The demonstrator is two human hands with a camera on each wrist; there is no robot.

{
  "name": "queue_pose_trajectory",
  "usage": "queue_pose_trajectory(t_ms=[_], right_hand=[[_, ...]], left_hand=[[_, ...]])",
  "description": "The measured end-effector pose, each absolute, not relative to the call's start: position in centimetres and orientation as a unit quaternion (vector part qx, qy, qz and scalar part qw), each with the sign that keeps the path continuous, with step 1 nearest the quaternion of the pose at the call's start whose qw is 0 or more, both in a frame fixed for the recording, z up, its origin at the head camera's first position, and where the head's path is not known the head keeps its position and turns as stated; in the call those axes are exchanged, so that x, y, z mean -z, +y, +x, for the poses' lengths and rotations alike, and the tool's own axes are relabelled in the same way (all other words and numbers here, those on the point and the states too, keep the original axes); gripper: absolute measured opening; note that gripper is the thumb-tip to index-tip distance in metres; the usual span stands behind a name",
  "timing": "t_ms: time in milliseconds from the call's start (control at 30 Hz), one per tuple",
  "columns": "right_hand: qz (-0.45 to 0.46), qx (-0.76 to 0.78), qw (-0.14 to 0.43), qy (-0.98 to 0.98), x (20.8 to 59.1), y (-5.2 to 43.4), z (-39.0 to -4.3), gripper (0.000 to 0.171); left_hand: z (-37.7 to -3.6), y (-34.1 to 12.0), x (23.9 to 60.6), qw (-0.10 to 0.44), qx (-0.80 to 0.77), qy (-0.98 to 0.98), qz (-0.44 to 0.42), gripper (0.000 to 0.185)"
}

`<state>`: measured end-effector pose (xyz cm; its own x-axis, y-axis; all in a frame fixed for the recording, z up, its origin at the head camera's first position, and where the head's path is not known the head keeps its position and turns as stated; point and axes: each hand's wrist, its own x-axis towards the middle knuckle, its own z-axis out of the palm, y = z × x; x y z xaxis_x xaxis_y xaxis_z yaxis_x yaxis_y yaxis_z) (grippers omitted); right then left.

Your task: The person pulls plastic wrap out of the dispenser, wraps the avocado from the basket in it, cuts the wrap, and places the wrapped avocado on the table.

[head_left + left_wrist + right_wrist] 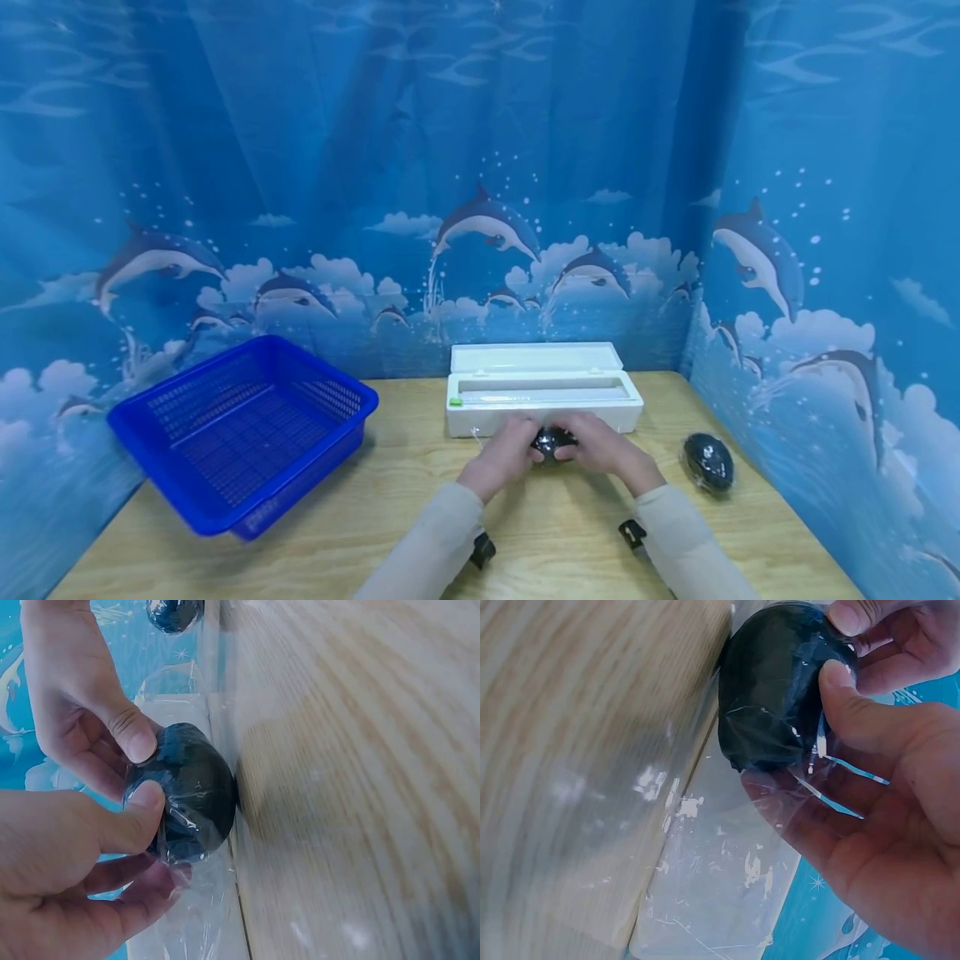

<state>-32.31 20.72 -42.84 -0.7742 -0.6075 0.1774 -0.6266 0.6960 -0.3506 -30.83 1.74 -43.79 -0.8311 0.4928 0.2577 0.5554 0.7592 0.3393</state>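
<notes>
Both hands meet just in front of the white film dispenser box, which serves as the landmark here. The left hand and the right hand grip a dark egg-shaped object between them, thumbs and fingers curled round it, with clear cling film stretched over it and trailing onto the tabletop. The object lies directly between the two hands, equally near to each; its long axis cannot be told for sure. A second wrapped dark object lies to the right of the box, and a blue basket stands well to its left.
</notes>
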Motion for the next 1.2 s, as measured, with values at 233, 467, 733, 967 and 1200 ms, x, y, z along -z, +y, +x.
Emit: queue_pose_trajectory(t_ms=[233, 467, 733, 967, 1200], right_hand=[[0.338, -0.219, -0.009, -0.915, 42.0, 21.1, -31.9, 0.037], [0.334, -0.224, -0.030, -0.915, 41.2, 21.1, -31.7, 0.027], [0.321, -0.230, -0.041, -0.918, 40.9, 21.2, -31.3, 0.025], [0.311, -0.248, -0.067, -0.915, 40.8, 21.3, -31.2, 0.031], [0.320, -0.251, -0.077, -0.910, 40.8, 21.5, -31.3, 0.035]], left_hand=[[-30.9, 1.2, 43.8, 0.005, 0.261, -0.932, -0.251, 0.045], [-30.8, 0.9, 43.4, 0.008, 0.262, -0.930, -0.257, 0.037], [-30.8, 1.0, 43.4, 0.010, 0.275, -0.920, -0.279, 0.029], [-30.5, 1.3, 42.9, -0.002, 0.313, -0.909, -0.275, 0.024], [-30.2, 1.5, 42.6, -0.007, 0.312, -0.917, -0.250, 0.023]])
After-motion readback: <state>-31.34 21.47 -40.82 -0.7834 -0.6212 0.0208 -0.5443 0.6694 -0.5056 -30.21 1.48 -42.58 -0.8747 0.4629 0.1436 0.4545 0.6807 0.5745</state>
